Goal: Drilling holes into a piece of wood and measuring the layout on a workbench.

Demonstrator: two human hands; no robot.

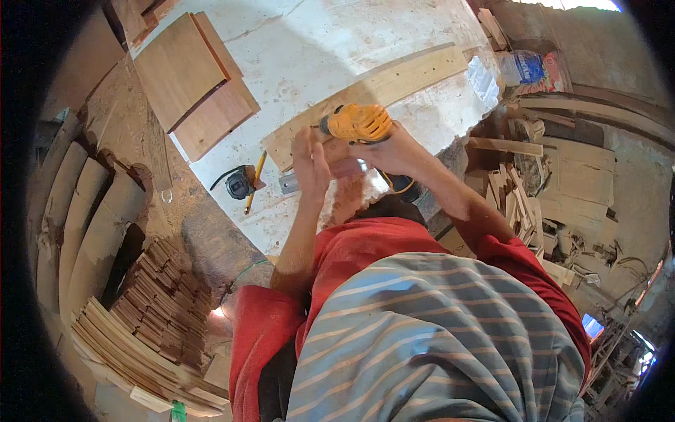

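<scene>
— Cluttered woodshop, white counter [316,49]. Fingers?
— Right hand [394,151] wrapped tight round yellow drill [357,123]; left hand [311,165] flat, fingers [304,144] spread, steadying near drill nose over long plank [380,88].
— Around them?
— Tape measure [240,184] and pencil [254,181] left of plank; brown boards [193,77] beyond.

Person seen from above, lower centre of the frame. A grey cloth [436,337] with thin pale-blue stripes covers the chest. Beneath it, a red short-sleeved shirt [365,246], its sleeves ending above the elbows. Both forearms are bare; left hand [311,167] and right hand [394,151] ungloved, with no visible rings or watch.
</scene>
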